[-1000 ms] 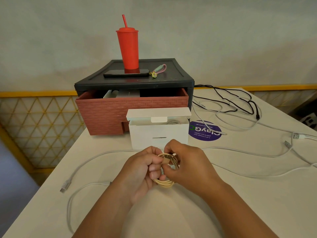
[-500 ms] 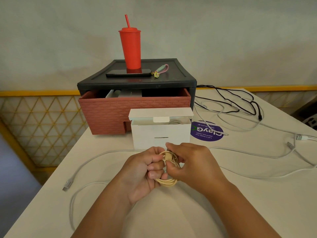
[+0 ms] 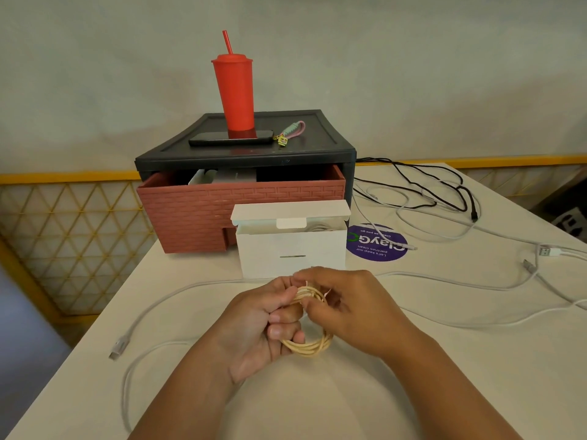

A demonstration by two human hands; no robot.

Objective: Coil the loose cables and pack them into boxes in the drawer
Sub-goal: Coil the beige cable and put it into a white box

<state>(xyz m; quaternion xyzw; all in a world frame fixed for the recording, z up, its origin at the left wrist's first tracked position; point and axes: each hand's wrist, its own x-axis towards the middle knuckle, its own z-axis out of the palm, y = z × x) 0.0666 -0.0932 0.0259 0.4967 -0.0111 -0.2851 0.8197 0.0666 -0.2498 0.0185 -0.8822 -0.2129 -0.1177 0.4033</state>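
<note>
Two hands hold a coiled cream-yellow cable (image 3: 309, 344) above the white desk (image 3: 476, 376): the left hand (image 3: 257, 325) is closed round the coil, the right hand (image 3: 352, 308) pinches its top, just before an open white cardboard box (image 3: 290, 249).

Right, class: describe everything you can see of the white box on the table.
The white box looks like thin card. It stands upright on the table before the brick-patterned drawer. Its hinged lid is raised, tab hanging. The front has a slot. A pale cable shows inside.
</note>
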